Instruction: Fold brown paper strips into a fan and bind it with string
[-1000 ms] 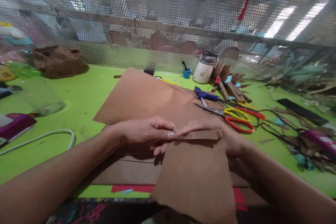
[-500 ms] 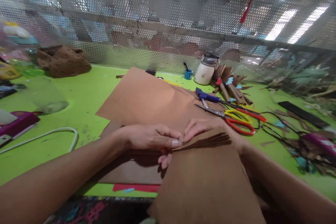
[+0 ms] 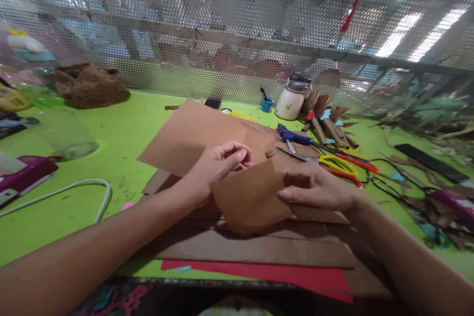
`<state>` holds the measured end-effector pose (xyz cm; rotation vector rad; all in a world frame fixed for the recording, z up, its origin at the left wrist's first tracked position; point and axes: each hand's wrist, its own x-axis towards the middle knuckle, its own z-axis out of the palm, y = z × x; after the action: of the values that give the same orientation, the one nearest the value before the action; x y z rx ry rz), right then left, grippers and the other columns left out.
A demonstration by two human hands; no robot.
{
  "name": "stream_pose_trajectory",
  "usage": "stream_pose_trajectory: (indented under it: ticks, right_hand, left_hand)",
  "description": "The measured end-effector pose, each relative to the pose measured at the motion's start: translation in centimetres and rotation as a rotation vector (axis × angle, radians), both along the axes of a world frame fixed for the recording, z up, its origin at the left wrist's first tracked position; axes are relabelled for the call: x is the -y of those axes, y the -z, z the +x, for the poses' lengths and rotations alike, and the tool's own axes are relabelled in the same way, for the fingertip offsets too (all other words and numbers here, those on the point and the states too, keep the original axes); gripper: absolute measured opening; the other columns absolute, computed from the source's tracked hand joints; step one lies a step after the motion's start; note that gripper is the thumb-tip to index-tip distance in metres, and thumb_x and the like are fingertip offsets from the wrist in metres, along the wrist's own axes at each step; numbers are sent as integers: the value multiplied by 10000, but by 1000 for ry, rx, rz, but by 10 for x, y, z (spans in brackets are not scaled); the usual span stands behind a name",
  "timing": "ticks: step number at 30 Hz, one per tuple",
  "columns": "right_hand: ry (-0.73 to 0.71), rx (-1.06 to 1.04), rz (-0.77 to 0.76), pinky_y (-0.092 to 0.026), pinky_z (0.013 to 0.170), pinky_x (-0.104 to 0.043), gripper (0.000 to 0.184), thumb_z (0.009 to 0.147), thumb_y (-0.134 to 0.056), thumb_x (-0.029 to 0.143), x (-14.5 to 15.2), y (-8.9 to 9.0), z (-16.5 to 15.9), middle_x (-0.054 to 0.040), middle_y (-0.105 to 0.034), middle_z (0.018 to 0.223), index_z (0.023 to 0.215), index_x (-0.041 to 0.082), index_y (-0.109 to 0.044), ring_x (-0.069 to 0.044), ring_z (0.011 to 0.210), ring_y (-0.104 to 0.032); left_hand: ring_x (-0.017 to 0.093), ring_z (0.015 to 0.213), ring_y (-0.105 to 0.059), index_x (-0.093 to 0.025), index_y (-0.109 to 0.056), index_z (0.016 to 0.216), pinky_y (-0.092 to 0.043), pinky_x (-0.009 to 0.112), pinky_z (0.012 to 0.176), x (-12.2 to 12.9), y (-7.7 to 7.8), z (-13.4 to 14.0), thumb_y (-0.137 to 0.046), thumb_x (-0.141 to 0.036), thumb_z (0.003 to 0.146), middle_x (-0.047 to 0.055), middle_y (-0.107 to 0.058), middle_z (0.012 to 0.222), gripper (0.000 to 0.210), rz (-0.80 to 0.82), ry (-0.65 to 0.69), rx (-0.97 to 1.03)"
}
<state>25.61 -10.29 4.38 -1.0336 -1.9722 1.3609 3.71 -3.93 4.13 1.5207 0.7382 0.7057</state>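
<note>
- A flat brown sheet [image 3: 174,138] lies on the green table [image 3: 116,150], serving as the landmark here.
- The piece of brown paper [image 3: 252,195] is raised in front of the near edge of the flat brown sheet, between the two hands; it is bent, with a rounded lower edge.
- The right hand [image 3: 318,190], at the near right of the flat brown sheet, pinches the paper's right side, thumb on the front face and fingers partly hidden behind it.
- The left hand [image 3: 218,168] overlaps the near part of the flat brown sheet in view; it is loosely curled, thumb close to the forefinger, beside the paper's left edge. I can't make out whether it grips the paper.
- Stacked brown paper [image 3: 266,252] lies on the near side of the flat brown sheet, with red paper [image 3: 296,279] showing along its front.
- At the right end of the flat brown sheet are scissors [image 3: 314,159] with yellow and red handles, and a blue glue gun [image 3: 292,136] just behind them.
- Beyond that end stand a white jar [image 3: 289,103], a small blue pot [image 3: 266,105] and rolled paper bundles [image 3: 331,128].
- Left of the flat brown sheet are a white cable [image 3: 85,181] and a purple device [image 3: 35,170].
</note>
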Motion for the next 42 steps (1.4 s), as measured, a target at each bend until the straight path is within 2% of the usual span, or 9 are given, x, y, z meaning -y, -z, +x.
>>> stream_pose_trajectory:
  ticks: [2, 4, 7, 10, 14, 18, 21, 28, 42]
  right_hand:
    - [-73, 83, -30, -494, 834, -293, 302, 889, -519, 304, -4, -3, 7, -60, -673, 1031, 1135, 165, -626, -197, 997, -614]
    - [-90, 183, -4, -484, 844, -297, 356, 906, -479, 342, -7, -4, 12, -66, -656, 1085, 1196, 173, -597, -208, 1032, -596]
    - [3, 371, 126, -485, 732, -267, 384, 904, -462, 383, -11, -1, 11, -57, -677, 964, 1186, 164, -603, -183, 866, -614]
    - [80, 512, 252, -439, 618, -235, 322, 899, -462, 343, -14, 7, 6, -36, -667, 803, 1090, 150, -635, -143, 687, -574]
    - [95, 592, 362, -406, 623, -238, 226, 879, -487, 288, -19, 19, 1, -37, -667, 803, 987, 171, -648, -152, 709, -568]
    - [129, 640, 433, -380, 623, -241, 185, 879, -496, 272, -20, 25, -5, -35, -664, 818, 938, 185, -649, -149, 703, -566]
    - [163, 618, 468, -368, 628, -236, 178, 896, -482, 237, -16, 25, -12, -31, -654, 833, 938, 186, -647, -135, 707, -559]
    - [148, 618, 515, -355, 642, -240, 167, 908, -466, 159, -12, 25, -20, -50, -624, 826, 874, 142, -628, -128, 714, -536]
    - [-36, 849, 728, -282, 607, -267, 175, 845, -474, 136, -15, 22, -5, -43, -571, 734, 714, 156, -588, -146, 702, -483]
  left_hand:
    - [120, 727, -569, -143, -579, 893, -449, 240, 639, -1, -5, -3, -501, -399, 862, 37, -617, 871, 269, 40, -93, 37]
    - [129, 720, -580, -134, -597, 877, -460, 253, 645, -3, -6, -5, -507, -404, 861, 45, -631, 851, 285, 119, -79, 11]
    - [157, 793, -591, -149, -626, 962, -460, 283, 713, -4, 0, -5, -536, -410, 850, 50, -653, 902, 297, 394, -14, -175]
    - [185, 867, -576, -180, -618, 1046, -441, 317, 775, -5, 10, -4, -555, -378, 846, 56, -646, 984, 289, 717, -5, -427]
    - [196, 865, -552, -160, -613, 887, -431, 321, 759, -8, 18, -5, -521, -380, 871, 70, -612, 944, 239, 936, -6, -633]
    - [185, 803, -533, -154, -599, 810, -420, 302, 700, -13, 25, -6, -531, -374, 871, 55, -591, 860, 239, 1008, 60, -703]
    - [186, 840, -525, -151, -625, 845, -413, 303, 738, -14, 32, -4, -504, -327, 893, 56, -589, 860, 219, 1059, 126, -688]
    - [166, 819, -515, -147, -643, 866, -406, 286, 722, -17, 44, 0, -479, -247, 904, 56, -587, 865, 195, 1042, 156, -612]
    - [154, 750, -468, -139, -641, 832, -369, 265, 663, -13, 35, 1, -410, -164, 916, 47, -521, 794, 247, 1062, 266, -604]
